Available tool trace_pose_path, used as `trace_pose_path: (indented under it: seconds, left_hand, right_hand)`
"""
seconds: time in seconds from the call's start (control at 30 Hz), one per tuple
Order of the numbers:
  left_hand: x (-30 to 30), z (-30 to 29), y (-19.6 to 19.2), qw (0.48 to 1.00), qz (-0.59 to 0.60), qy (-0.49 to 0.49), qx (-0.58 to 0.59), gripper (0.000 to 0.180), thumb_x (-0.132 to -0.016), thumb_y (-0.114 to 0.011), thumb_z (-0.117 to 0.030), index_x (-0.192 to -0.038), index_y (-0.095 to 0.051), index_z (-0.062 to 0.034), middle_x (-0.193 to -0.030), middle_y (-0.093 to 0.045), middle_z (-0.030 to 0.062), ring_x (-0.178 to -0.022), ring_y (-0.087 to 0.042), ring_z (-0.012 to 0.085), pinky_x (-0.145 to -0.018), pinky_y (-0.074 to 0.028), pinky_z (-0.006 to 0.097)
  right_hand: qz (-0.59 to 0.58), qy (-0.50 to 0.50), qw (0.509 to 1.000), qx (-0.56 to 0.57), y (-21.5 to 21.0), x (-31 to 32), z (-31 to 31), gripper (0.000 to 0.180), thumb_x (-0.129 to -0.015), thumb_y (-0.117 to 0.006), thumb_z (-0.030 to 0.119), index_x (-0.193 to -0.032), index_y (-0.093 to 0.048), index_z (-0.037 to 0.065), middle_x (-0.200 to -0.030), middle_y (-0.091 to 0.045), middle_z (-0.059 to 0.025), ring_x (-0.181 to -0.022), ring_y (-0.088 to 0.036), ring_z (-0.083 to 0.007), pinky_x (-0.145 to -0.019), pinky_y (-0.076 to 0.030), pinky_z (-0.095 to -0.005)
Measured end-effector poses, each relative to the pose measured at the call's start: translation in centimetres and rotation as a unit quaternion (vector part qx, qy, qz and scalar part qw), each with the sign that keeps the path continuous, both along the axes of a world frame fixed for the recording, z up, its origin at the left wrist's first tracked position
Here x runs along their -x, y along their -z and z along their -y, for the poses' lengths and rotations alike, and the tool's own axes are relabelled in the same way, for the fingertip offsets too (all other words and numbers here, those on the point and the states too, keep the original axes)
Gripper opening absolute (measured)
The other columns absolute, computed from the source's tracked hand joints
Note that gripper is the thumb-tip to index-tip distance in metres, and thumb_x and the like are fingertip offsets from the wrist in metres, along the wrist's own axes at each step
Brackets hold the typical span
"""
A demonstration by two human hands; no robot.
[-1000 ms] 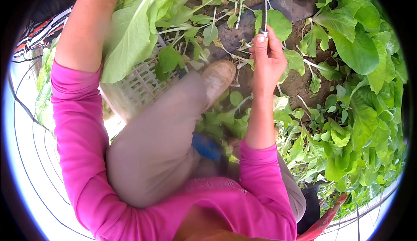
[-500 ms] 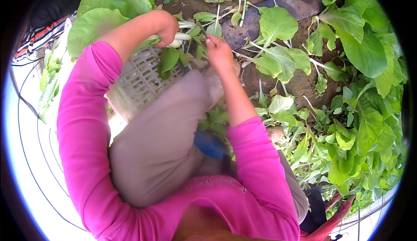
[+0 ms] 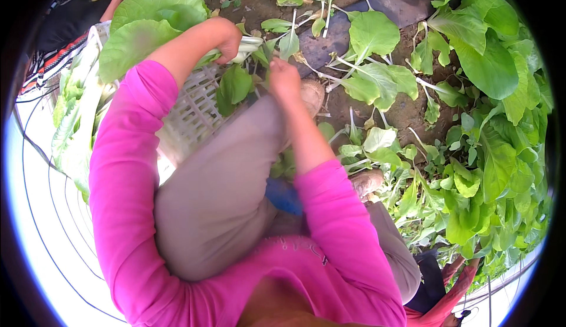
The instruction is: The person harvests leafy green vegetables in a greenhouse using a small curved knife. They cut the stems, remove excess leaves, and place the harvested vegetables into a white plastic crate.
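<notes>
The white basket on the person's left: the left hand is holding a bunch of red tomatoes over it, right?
Not quite. The head view shows the left hand gripping a bunch of leafy greens with pale stalks, not red tomatoes. It does hold them over the white basket on the person's left.

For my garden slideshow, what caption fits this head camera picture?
Left hand grips a leafy green plant over a white basket while the right hand works at its stalks.
</notes>
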State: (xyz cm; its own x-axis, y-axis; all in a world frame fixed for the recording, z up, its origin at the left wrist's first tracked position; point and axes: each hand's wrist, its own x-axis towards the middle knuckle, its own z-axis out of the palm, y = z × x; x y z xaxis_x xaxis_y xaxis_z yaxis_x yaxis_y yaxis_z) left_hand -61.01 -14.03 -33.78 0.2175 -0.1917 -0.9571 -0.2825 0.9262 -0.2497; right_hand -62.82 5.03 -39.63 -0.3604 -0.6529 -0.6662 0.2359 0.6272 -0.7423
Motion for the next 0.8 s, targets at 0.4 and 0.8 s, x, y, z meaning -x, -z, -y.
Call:
trace_pose_path:
  seconds: [0.4,0.8]
  left_hand:
    - [6.8,-3.5,-15.9,0.843,-0.524,-0.057,-0.105,0.064,-0.052,-0.064,-0.004,-0.114,-0.054,-0.0134,-0.131,-0.046,0.0015,-0.093,-0.059,0.0313,-0.075,-0.049,0.038]
    - [7.2,-14.0,-33.6,0.742,-0.642,0.037,-0.188,0.067,-0.055,-0.064,-0.006,-0.12,-0.053,-0.0145,-0.129,-0.047,0.0049,-0.101,-0.056,0.0293,-0.082,-0.047,0.036]
  right_hand:
    - [-0.35,0.316,0.881,-0.023,-8.2,12.9,-10.6,0.037,-0.093,-0.05,0.019,-0.124,-0.052,0.0,-0.108,-0.059,-0.0151,-0.09,-0.057,-0.0189,-0.086,-0.042,-0.0326]
    - [-0.422,0.204,0.812,0.348,-31.4,15.8,-14.8,0.022,-0.083,-0.062,0.005,-0.104,-0.066,0.008,-0.075,-0.055,-0.0034,-0.059,-0.049,-0.0101,-0.057,-0.041,-0.0245]
